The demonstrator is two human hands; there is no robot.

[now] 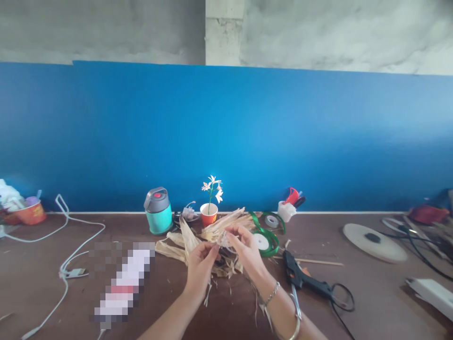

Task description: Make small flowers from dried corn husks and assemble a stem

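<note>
Coil (230, 244): thin, pale, see-through strand in loose rounded loops, held between both hands above the husk pile. Right hand (247, 248): fingers curled, thumb and fingertips closed on the coil's top. Left hand (201, 260): thumb and index nearly together at its left edge; can't tell if they grip. Coil's long axis unclear, too small to read.

Husks (191, 236): dry, papery, ribbed strips with frayed shreds. Far bundle runs long axis up and to the right; one broad strip points up-left. Right of that, ribbon (272, 245), glossy green, on a round white spool. Glue gun (299, 278): black plastic, nozzle away from person.
</note>
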